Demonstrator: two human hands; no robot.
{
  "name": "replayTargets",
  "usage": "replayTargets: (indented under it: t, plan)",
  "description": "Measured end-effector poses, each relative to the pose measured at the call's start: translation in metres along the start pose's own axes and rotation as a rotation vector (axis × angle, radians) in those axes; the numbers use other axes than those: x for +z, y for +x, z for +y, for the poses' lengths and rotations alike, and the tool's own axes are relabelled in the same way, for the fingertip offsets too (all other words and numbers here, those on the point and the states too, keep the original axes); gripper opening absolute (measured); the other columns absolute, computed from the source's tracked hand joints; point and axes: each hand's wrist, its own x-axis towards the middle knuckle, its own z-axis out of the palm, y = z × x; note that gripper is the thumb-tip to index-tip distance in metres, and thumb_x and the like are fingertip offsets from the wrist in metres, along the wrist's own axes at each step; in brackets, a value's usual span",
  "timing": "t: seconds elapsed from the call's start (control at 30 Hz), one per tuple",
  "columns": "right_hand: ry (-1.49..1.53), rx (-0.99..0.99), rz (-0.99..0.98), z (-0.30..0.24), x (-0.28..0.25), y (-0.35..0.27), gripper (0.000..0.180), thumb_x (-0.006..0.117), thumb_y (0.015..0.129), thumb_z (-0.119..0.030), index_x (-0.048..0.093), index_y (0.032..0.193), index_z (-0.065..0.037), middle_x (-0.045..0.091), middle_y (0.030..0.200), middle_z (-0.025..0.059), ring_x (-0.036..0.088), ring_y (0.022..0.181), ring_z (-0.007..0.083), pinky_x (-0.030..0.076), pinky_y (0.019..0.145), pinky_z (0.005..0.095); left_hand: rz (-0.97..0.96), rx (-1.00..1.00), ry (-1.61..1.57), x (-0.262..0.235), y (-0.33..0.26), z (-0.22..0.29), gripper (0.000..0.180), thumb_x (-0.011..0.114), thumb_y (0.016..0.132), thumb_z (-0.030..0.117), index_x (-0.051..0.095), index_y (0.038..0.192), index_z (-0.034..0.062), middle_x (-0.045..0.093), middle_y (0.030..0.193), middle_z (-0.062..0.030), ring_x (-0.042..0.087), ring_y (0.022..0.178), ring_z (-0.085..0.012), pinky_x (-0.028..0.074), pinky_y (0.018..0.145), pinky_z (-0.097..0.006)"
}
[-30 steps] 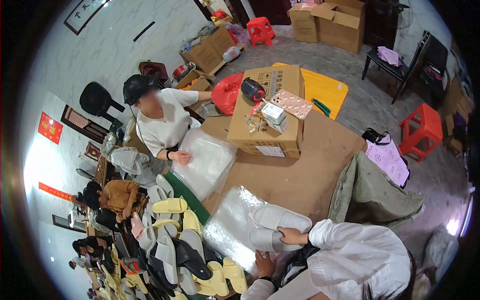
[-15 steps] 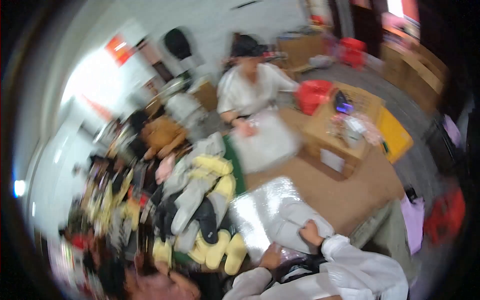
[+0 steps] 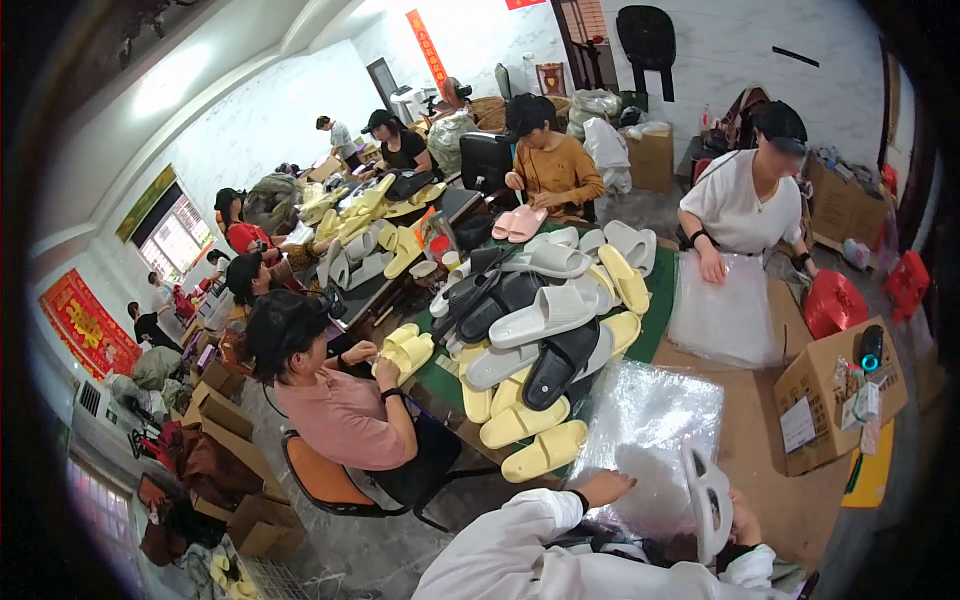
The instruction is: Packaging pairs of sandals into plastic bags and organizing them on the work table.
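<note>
My right hand (image 3: pixel 743 522) grips a pale grey slipper (image 3: pixel 708 500) near the table's front edge and holds it upright; the slipper hides part of the fingers. My left hand (image 3: pixel 607 488) lies palm down with its fingers stretched out at the near edge of a stack of shiny clear plastic bags (image 3: pixel 655 425). Beyond the bags is a heap of slide slippers in several colours, with a grey slipper (image 3: pixel 545 318), a black slipper (image 3: pixel 560 370) and a yellow slipper (image 3: pixel 545 450) among them.
A cardboard box (image 3: pixel 830 400) with small items on top stands at the right. Across the table a person in white (image 3: pixel 745 205) touches another stack of clear bags (image 3: pixel 725 310); a red plastic bag (image 3: pixel 833 303) is beside them. Persons at the left and back handle yellow slippers (image 3: pixel 407 350) and pink slippers (image 3: pixel 519 223).
The grey slipper that lay flat on the plastic under my right hand is now raised upright. My left hand has shifted onto the bags' near edge. The view has turned left and sharpened.
</note>
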Motion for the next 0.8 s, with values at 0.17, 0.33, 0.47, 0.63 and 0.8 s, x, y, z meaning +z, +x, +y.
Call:
replayTargets:
  t: [0.17,0.33,0.47,0.63,0.8]
  plan:
    - [-0.135,0.248,-0.313,-0.012,0.036,-0.024,0.020,0.061,0.079,-0.004,0.062,0.098,0.002,0.064,0.087,0.0076,0.062,0.072,0.0150,0.051,0.063,0.0284,0.136,-0.056,-0.381,0.006,0.022,-0.017,0.028,0.049,0.080,0.013,0.054,0.108,0.0081,0.061,0.083,-0.0139,0.059,0.079,-0.0296,0.047,0.066,-0.037]
    - [-0.098,0.296,-0.124,0.022,0.045,-0.016,0.019,0.058,0.080,-0.003,0.062,0.097,0.002,0.064,0.087,0.0053,0.060,0.071,0.0142,0.049,0.066,0.0281,0.292,0.093,-0.413,-0.006,0.035,-0.019,0.035,0.048,0.079,0.011,0.047,0.114,0.0090,0.054,0.090,-0.0133,0.057,0.077,-0.0318,0.046,0.064,-0.039]
    - [-0.394,0.027,0.047,0.020,0.070,-0.029,0.020,0.058,0.079,-0.006,0.063,0.098,-0.001,0.063,0.085,0.0039,0.058,0.076,0.0124,0.047,0.069,0.0271,0.126,-0.003,-0.245,-0.016,0.036,-0.015,0.039,0.045,0.079,0.007,0.045,0.117,0.0063,0.052,0.099,-0.0121,0.059,0.072,-0.0315,0.048,0.062,-0.040]
    - [-0.858,-0.198,0.299,0.031,0.062,-0.031,0.027,0.055,0.070,-0.002,0.061,0.096,0.002,0.064,0.089,0.0150,0.060,0.079,0.0209,0.046,0.071,0.0298,0.190,0.012,-0.445,-0.023,0.040,-0.003,0.034,0.042,0.082,0.007,0.046,0.115,0.0035,0.050,0.103,-0.0159,0.059,0.076,-0.0345,0.049,0.066,-0.041]
    - [-1.138,-0.305,0.390,0.052,0.045,-0.014,0.032,0.057,0.063,-0.004,0.062,0.094,-0.002,0.059,0.096,0.0208,0.055,0.094,0.0354,0.045,0.078,0.0391,0.171,0.036,-0.498,-0.032,0.042,0.008,0.030,0.041,0.085,0.011,0.047,0.113,0.0034,0.050,0.102,-0.0151,0.059,0.076,-0.0346,0.048,0.064,-0.042]
